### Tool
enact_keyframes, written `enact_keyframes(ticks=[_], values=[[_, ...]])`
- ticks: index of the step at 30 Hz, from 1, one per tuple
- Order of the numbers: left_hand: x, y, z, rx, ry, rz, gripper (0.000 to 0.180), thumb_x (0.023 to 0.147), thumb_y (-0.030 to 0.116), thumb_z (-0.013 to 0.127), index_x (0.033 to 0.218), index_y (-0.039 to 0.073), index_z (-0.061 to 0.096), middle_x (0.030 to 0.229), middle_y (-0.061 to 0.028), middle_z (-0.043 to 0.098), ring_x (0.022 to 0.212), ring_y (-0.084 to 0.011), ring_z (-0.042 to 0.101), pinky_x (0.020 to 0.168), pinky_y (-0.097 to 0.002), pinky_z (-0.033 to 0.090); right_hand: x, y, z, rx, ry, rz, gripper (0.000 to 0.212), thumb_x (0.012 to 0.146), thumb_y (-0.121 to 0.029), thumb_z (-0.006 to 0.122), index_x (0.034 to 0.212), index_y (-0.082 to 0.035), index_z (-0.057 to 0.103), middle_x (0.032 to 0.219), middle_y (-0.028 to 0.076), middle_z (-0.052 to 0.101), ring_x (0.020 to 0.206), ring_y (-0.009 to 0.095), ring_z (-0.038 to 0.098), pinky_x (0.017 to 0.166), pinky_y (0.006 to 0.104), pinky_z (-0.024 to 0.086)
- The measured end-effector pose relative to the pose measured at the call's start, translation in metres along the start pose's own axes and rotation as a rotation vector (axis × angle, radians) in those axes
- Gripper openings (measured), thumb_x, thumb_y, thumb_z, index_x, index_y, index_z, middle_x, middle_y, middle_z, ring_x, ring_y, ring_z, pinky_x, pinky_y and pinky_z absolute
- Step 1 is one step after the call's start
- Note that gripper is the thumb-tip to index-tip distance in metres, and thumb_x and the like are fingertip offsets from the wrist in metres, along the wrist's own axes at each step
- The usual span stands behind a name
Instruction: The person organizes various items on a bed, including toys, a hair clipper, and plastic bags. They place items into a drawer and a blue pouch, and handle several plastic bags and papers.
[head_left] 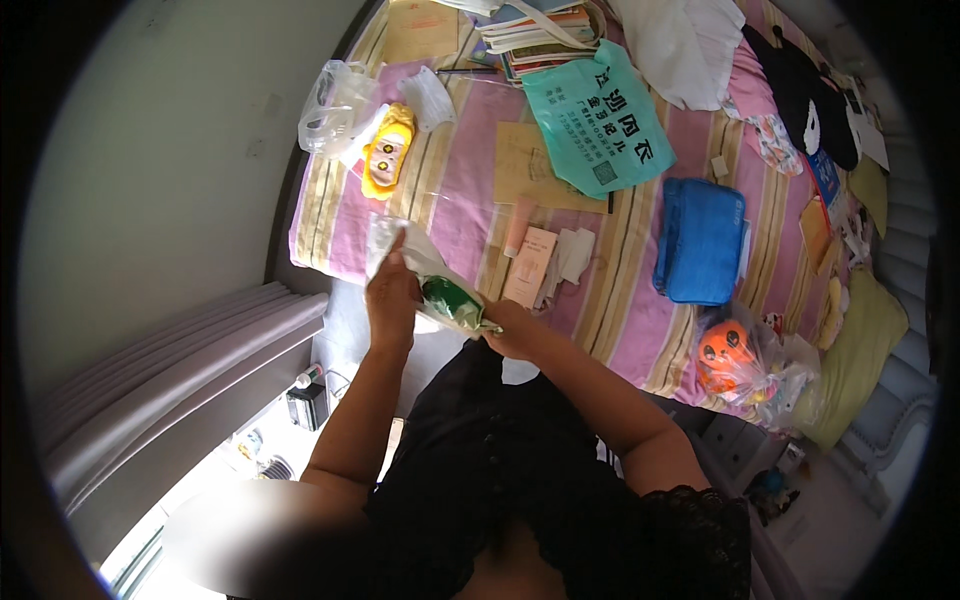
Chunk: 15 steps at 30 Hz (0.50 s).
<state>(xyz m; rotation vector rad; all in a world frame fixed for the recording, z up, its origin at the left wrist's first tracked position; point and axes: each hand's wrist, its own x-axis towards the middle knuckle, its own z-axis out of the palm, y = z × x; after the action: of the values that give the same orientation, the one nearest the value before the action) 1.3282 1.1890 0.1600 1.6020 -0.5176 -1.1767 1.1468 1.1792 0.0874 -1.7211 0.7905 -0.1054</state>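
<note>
A soft, crinkled white packet with a green patch (pixel 452 296) is held in front of my body, over the near edge of the bed. My left hand (pixel 393 300) grips its upper left part, the thumb lying along the white plastic. At its lower right end, the fingers of my right hand (pixel 515 330) are closed on the wrapping. What is inside the packet is hidden. Just beyond my right hand lie a pale pink box (pixel 531 268), a pink tube (pixel 519 226) and some crumpled white pieces (pixel 572 256).
On the striped bed sheet (pixel 455 215) are a yellow plush pouch (pixel 388 150), a clear plastic bag (pixel 338 108), a brown envelope (pixel 515 165), a teal bag (pixel 600 120), a blue fabric case (pixel 702 240) and a bagged orange toy (pixel 728 355). Books (pixel 540 45) are stacked farther back.
</note>
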Motion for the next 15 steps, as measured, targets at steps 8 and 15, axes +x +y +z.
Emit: enact_keyframes(ticks=[8, 15], values=[[-0.011, 0.000, -0.005, 0.213, 0.040, -0.015, 0.039, 0.097, 0.025, 0.041, 0.130, 0.005, 0.046, 0.055, 0.0063, 0.038, 0.046, -0.0025, 0.034, 0.043, -0.0185, 0.029, -0.019, -0.050, 0.005, 0.644, 0.278, 0.161, 0.038, 0.088, -0.018, 0.057, 0.119, 0.002, 0.047, 0.090, 0.014, 0.061, 0.080, 0.024, 0.059, 0.074, 0.0331, 0.045], [-0.002, -0.011, -0.037, 0.128, 0.101, -0.092, 0.038, 0.097, 0.027, 0.042, 0.126, 0.004, 0.049, 0.054, 0.0054, 0.035, 0.047, -0.0028, 0.032, 0.044, -0.0201, 0.029, -0.021, -0.011, -0.039, 1.144, 0.779, -0.018, 0.025, 0.089, -0.013, 0.056, 0.113, -0.006, 0.051, 0.101, 0.004, 0.056, 0.087, 0.015, 0.055, 0.078, 0.0316, 0.046]])
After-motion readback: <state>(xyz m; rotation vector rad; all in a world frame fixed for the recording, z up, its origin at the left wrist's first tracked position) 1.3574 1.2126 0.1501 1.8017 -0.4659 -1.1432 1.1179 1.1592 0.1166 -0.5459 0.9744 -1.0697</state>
